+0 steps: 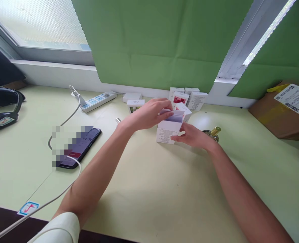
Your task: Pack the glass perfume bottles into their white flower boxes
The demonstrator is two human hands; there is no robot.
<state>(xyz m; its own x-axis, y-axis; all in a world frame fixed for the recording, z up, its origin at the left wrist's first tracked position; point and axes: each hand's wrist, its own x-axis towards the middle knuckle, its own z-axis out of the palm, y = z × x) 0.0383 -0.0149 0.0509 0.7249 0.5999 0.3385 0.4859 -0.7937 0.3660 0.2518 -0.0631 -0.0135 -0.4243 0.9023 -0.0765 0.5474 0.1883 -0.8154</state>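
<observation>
An upright white box point(167, 132) with small print on its front stands on the pale green table, its top open. My left hand point(153, 113) is at that opening, thumb and fingers closed at the top edge; what lies between the fingertips is partly hidden. With fingers at the lower right side and thumb across the front, my right hand point(192, 135) holds the box. Close behind are more small white boxes, one with a red picture point(179, 100) and one tilted point(184, 110).
A phone point(80, 150) with a white cable lies left, near a power strip point(99, 102). Headphones point(6, 109) rest at the far left. A gold-coloured metal object point(215, 131) stands behind my right wrist. A cardboard carton point(278, 116) sits at the right.
</observation>
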